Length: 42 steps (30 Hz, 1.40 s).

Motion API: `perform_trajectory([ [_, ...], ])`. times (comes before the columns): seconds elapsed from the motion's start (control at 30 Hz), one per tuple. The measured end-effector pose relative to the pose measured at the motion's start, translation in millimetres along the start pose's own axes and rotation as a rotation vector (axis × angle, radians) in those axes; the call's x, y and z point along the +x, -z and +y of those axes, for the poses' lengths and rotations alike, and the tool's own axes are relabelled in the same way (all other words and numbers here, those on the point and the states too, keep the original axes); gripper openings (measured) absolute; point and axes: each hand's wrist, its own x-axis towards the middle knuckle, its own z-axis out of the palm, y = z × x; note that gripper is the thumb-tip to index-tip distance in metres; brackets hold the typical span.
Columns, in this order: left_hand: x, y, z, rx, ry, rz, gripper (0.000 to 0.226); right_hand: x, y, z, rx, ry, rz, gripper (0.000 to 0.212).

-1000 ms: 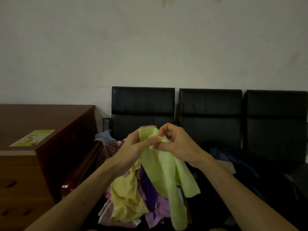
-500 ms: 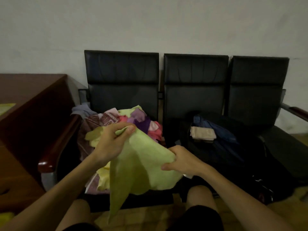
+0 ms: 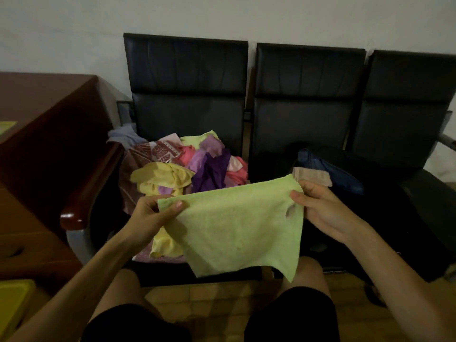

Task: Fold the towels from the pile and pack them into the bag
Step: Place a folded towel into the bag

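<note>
A light green towel point(image 3: 237, 225) hangs spread out flat between my hands above my knees. My left hand point(image 3: 153, 215) pinches its top left corner between thumb and fingers. My right hand point(image 3: 318, 206) pinches its top right corner. Behind it, on the left black seat, lies the pile of towels point(image 3: 187, 166) in yellow, purple, pink and patterned maroon. On the middle seat sits the dark bag point(image 3: 385, 191), open, with a folded beige towel point(image 3: 312, 177) and a blue cloth point(image 3: 328, 169) in it.
Three black padded chairs point(image 3: 308, 99) stand in a row against a pale wall. A brown wooden desk point(image 3: 42, 124) is on the left, beside the chair's wooden armrest point(image 3: 84, 203). A yellow-green object point(image 3: 12, 304) lies at lower left. My bare knees are below.
The towel went from bunched up between both hands to stretched out flat; my hands moved apart to its two top corners. The view tilted down toward the seats.
</note>
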Motion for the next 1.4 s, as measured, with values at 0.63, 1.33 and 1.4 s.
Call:
perform_trajectory([
  [0.63,-35.2,-59.2,-14.2,0.044,0.071,0.279,0.02,-29.9,-97.1,87.4,-0.336,0.357,0.425,0.016],
  [1.33,-41.8,-99.0,-10.3,0.009,-0.056,0.047,0.033,-28.8,-131.0,94.7,-0.398,0.5,0.252,0.016],
  [1.4,-42.7,-98.6,-12.2,0.027,-0.078,0.005,0.035,-29.7,-129.9,96.0,-0.419,0.501,0.21,0.016],
])
